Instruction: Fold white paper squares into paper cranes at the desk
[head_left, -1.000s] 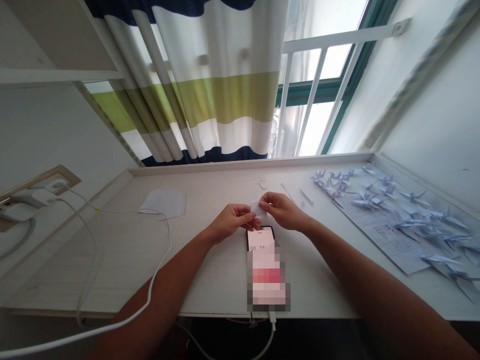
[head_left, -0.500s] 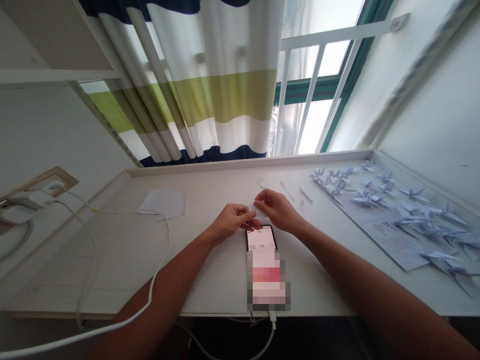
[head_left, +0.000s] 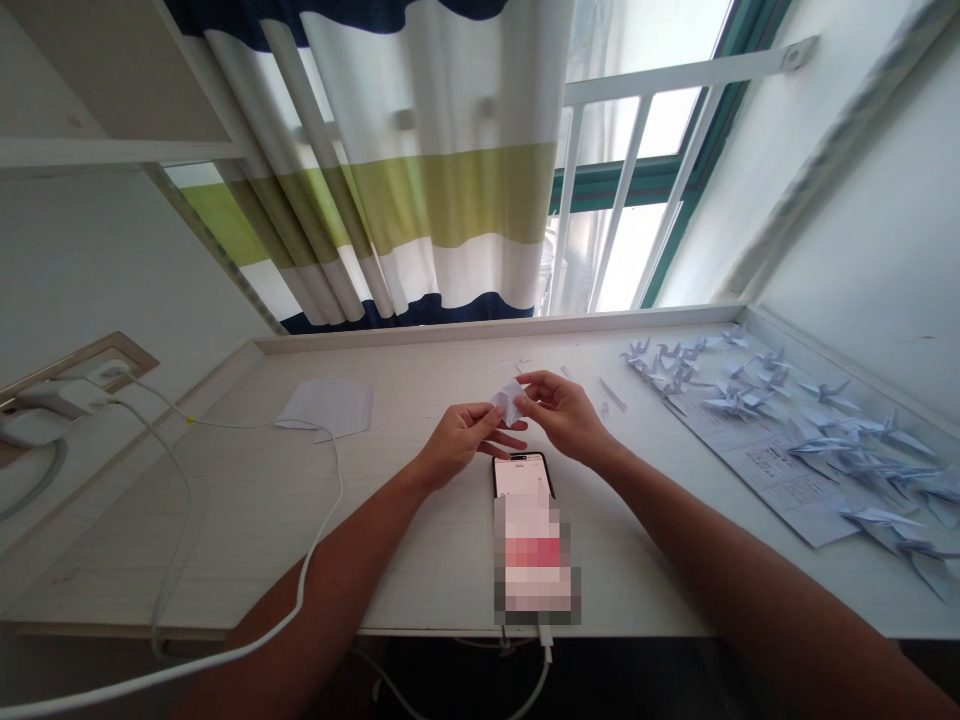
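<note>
A small folded piece of white paper (head_left: 508,401) is pinched narrowly between the fingertips of the left hand (head_left: 461,440) and the right hand (head_left: 562,416), with the two hands close together and the fingers curled around it. The piece is held in the air just above the top edge of a smartphone (head_left: 521,476), and its long axis is tilted slightly from upright, with a pointed end directed up and away from the person, toward the window. The phone lies on a white wooden table (head_left: 187,520), its lower part pixelated. Short paper strips (head_left: 613,394) lie just beyond the right hand, and loose white paper sheets (head_left: 326,407) are placed well to the left. Many pale folded paper cranes (head_left: 829,392) are spread at the far right, some on a printed sheet (head_left: 757,455).
</note>
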